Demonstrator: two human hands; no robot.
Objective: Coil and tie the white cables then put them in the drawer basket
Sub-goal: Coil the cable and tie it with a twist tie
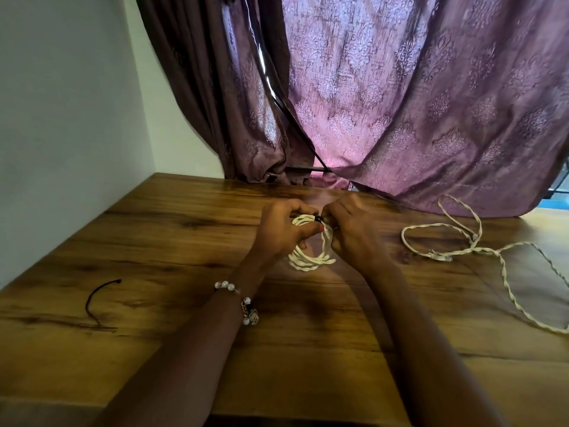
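Support: wooden table, brown, dark grain streaks. On its left part lies a short black tie, curved. On its right part lies a loose white twisted cable, uncoiled, looping and trailing toward the right edge. Purple curtain hem rests on the far edge.

A room in a home.
Patterned purple curtains hang behind a wood-grain counter set into a white-walled corner.
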